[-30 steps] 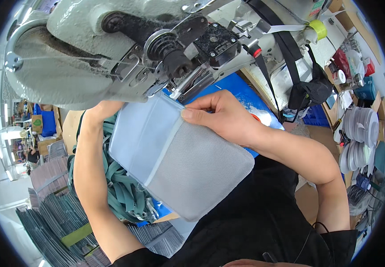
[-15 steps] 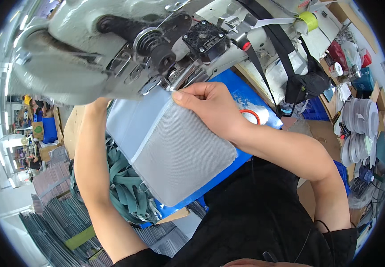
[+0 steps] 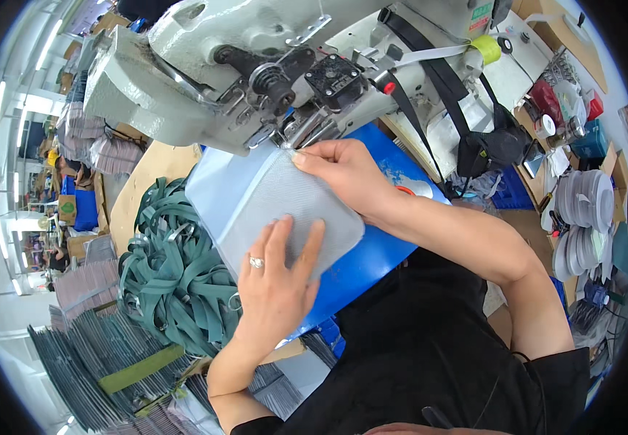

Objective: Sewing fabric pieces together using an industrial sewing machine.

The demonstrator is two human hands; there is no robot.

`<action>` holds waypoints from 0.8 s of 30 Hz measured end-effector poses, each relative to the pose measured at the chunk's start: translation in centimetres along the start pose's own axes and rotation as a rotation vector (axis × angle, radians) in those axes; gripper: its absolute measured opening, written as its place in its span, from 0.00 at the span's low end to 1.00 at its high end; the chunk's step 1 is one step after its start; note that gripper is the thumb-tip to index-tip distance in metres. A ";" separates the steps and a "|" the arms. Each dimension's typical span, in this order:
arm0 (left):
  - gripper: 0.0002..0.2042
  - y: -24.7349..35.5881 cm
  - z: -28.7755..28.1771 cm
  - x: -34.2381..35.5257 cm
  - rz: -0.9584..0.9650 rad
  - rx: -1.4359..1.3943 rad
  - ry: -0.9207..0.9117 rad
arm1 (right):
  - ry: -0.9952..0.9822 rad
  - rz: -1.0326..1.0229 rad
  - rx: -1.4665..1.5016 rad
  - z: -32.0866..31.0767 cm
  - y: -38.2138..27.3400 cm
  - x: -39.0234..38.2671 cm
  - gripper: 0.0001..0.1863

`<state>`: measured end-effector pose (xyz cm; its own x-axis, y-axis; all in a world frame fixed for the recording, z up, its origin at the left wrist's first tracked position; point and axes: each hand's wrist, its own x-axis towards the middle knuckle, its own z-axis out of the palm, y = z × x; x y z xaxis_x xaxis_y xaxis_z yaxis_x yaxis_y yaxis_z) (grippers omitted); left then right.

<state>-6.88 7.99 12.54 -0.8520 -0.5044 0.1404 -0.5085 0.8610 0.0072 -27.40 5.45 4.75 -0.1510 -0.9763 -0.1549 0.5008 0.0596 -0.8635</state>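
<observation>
A grey mesh fabric panel [image 3: 278, 192] with rounded corners lies slantwise, joined to a smooth pale blue-grey piece [image 3: 216, 181] on its left. Its upper corner is at the presser foot of a sewing machine [image 3: 133, 94]. My right hand [image 3: 346, 174] pinches the mesh edge between thumb and forefinger, close beside the foot. Flat on the lower part of the mesh rests my left hand [image 3: 274, 283], fingers spread, a ring on one finger. Under the fabric is a shiny blue surface [image 3: 350, 279].
Left of the fabric lies a heap of teal straps [image 3: 176, 275], with stacks of dark flat pieces [image 3: 89, 370] below it. Black straps [image 3: 430, 72] and a tape through a yellow-green roll [image 3: 485, 50] hang at the machine's right. White reels [image 3: 582, 196] stand farther right.
My left hand has come from behind the machine head down onto the mesh, fingers spread. My right hand keeps its pinch by the foot. The view has shifted, showing more of the strap heap.
</observation>
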 end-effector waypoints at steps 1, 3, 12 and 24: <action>0.37 0.0 0.1 0.2 -0.005 0.094 -0.008 | -0.025 -0.010 0.019 -0.2 0.1 0.0 0.16; 0.37 -0.5 -0.1 0.3 -0.015 0.131 0.006 | -0.056 -0.036 0.018 -0.8 0.9 -0.1 0.15; 0.36 -2.5 -3.7 1.6 0.191 0.286 -0.166 | -0.187 -0.051 -0.274 -2.2 0.5 -5.3 0.16; 0.32 -5.8 -6.5 7.5 0.261 0.322 -0.346 | -0.200 -0.123 -0.143 -1.5 1.6 0.7 0.13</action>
<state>-9.52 -0.41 19.94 -0.9187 -0.3153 -0.2377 -0.2408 0.9245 -0.2956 -27.97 5.18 2.57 -0.0244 -0.9989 0.0406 0.3615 -0.0467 -0.9312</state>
